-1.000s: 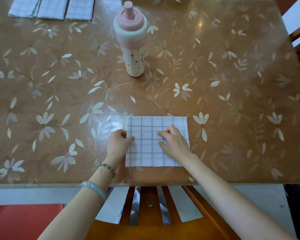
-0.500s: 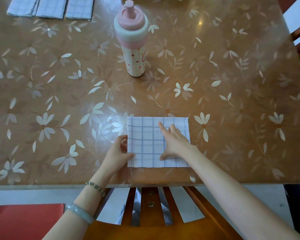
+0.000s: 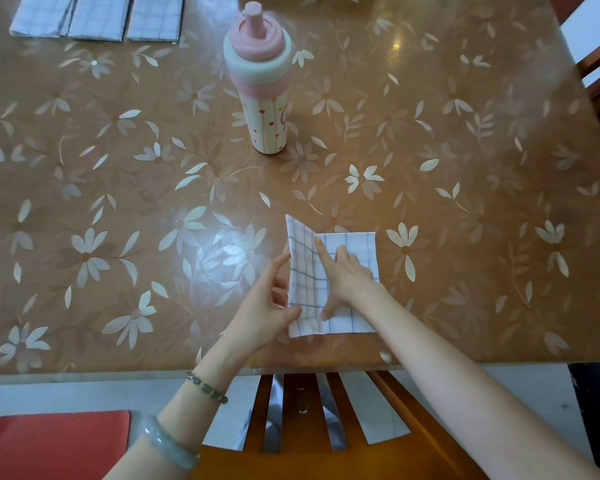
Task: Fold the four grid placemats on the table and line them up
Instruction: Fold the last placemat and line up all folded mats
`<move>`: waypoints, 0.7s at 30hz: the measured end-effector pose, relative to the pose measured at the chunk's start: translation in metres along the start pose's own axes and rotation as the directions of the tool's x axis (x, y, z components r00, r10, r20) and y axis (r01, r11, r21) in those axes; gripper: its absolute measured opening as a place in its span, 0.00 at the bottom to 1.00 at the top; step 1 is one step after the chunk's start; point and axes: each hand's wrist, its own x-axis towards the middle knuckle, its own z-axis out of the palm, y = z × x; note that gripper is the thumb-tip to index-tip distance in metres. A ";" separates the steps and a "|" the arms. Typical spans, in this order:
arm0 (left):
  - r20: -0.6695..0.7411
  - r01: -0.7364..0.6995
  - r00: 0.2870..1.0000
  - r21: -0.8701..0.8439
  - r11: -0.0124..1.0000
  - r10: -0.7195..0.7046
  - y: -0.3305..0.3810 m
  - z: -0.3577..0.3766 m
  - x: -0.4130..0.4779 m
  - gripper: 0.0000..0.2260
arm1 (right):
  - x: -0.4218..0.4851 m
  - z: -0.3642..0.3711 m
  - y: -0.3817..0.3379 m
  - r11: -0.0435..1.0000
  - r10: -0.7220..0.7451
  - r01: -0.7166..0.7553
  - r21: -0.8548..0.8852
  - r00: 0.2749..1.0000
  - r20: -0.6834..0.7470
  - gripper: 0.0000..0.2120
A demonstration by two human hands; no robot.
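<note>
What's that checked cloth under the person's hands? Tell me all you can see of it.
It is a grid placemat of thin white cloth with blue-grey lines, lying near the front edge of the table. Its right part lies flat under the pressing right hand. Its left part stands up as a flap, pinched by the left hand. The crease runs along the right index finger.

Matt cloth placemat [image 3: 361,244], glossy table cover [image 3: 465,168], smooth plastic bottle [image 3: 267,116], polished wooden chair [image 3: 302,396]
</note>
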 end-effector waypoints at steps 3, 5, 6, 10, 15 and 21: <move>0.014 -0.042 0.999 -0.001 0.999 0.042 0.010 0.017 0.004 0.35 | 0.001 0.002 0.001 0.999 -0.011 0.011 0.042 1.000 -0.009 0.67; 0.019 -0.046 0.999 -0.003 0.999 0.046 0.014 0.028 0.008 0.35 | 0.001 -0.001 0.003 0.996 -0.032 0.034 0.085 0.999 -0.024 0.59; 0.021 -0.048 0.999 0.003 0.999 0.048 0.015 0.033 0.010 0.34 | -0.001 -0.002 0.006 0.988 -0.051 0.053 0.142 0.999 -0.021 0.52; 0.038 -0.039 0.999 -0.004 0.999 0.039 0.023 0.056 0.016 0.33 | -0.009 0.000 0.036 0.691 -0.032 0.093 0.717 0.995 -0.098 0.45; 0.031 -0.018 0.999 0.092 0.996 0.015 0.022 0.088 0.031 0.31 | -0.027 0.007 0.071 0.080 0.381 0.162 0.984 0.907 -0.180 0.08; 0.028 0.020 0.999 0.113 0.993 -0.023 0.015 0.123 0.047 0.32 | -0.022 0.004 0.074 0.141 0.386 -0.002 0.990 0.921 -0.053 0.21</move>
